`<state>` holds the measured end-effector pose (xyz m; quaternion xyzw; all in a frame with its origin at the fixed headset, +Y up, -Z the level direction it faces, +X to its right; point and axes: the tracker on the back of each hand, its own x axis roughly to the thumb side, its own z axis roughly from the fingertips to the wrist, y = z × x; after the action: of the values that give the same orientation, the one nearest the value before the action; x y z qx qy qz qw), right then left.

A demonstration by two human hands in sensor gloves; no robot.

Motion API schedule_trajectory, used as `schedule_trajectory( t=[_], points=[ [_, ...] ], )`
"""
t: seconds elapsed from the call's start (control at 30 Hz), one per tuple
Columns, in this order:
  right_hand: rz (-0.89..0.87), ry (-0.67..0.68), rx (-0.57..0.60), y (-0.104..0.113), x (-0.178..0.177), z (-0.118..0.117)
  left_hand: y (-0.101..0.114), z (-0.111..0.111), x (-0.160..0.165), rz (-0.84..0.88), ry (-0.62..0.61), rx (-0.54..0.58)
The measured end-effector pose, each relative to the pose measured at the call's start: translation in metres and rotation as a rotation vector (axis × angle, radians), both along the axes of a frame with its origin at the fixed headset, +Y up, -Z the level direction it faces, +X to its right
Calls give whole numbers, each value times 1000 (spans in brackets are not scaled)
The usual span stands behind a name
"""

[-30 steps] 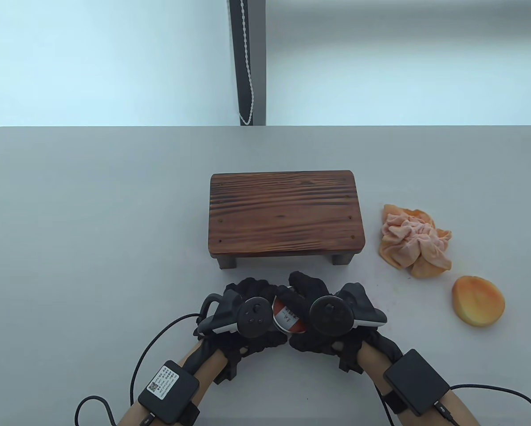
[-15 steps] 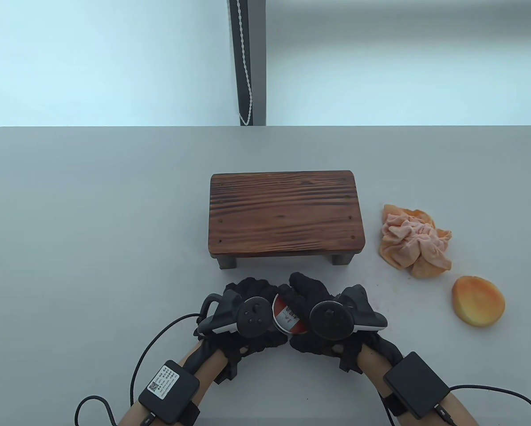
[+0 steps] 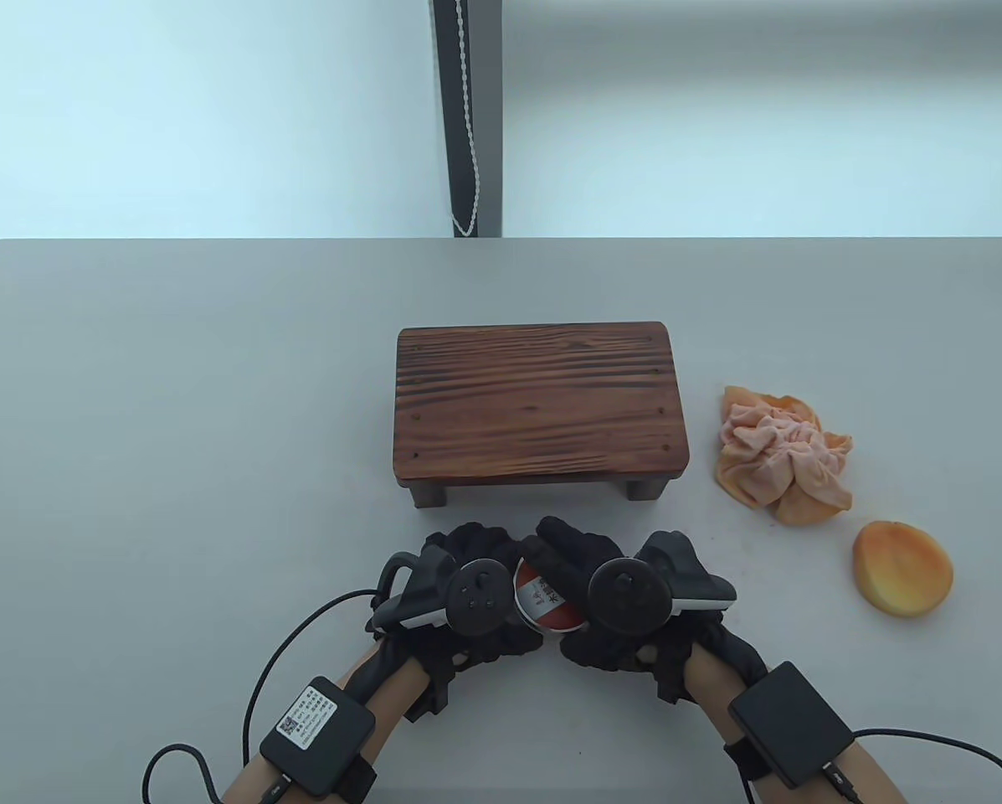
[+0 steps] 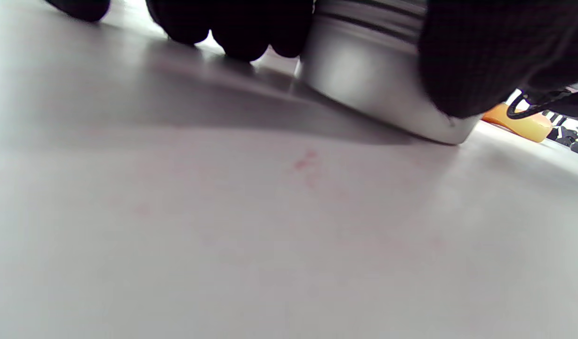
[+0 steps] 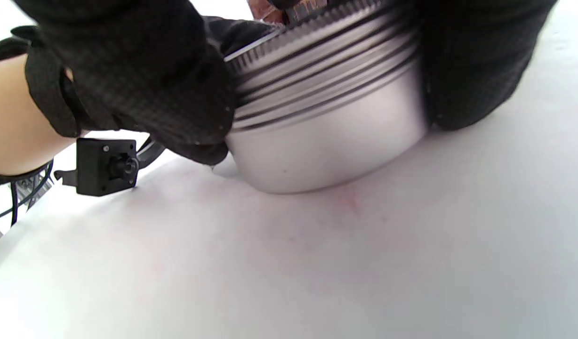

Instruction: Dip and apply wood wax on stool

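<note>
- Near the front edge of the tabletop [image 3: 174, 402], just short of the wooden stool [image 3: 541, 406], a round metal wax tin [image 3: 545, 596] is held between both hands.
- The left hand [image 3: 459, 599] is curled round the tin's left side, and its fingertips [image 4: 242, 28] are seen resting down by the tin's base in the left wrist view.
- The right hand [image 3: 609, 599] is curled over the tin's right side and top, with thumb and fingers set on the ribbed lid [image 5: 312, 44] in the right wrist view.
- Screw threads are exposed below the lid in that view, so the lid is judged to be partly unscrewed but not yet off.
- The step in hand is therefore taken to be the opening of the tin; no wax has been dipped and the stool top looks untouched.
- An orange sponge [image 3: 902, 569] and a crumpled peach cloth [image 3: 781, 461] are lying to the right of the stool, well apart from the hands.
- For the next move, the tin body would need to be kept steady by the left hand while the lid is turned further and lifted clear by the right.
- A place for the lid would then be wanted, away from the sponge, before an applicator is fetched.
</note>
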<state>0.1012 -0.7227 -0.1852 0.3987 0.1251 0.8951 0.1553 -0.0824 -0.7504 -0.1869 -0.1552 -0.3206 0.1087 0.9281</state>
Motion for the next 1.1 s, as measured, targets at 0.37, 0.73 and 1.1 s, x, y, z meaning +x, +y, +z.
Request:
schedule_trajectory(
  t=[0.37,0.73,1.1],
  points=[
    [-17,29,16,-2,6,-1,0,0,1,-1,5,9],
    [-2,56,13,-3,8,-4,2,1,1,-20,30,50],
    [-2,48,12,-4,8,-4,2,2,2,-29,31,52]
  ],
)
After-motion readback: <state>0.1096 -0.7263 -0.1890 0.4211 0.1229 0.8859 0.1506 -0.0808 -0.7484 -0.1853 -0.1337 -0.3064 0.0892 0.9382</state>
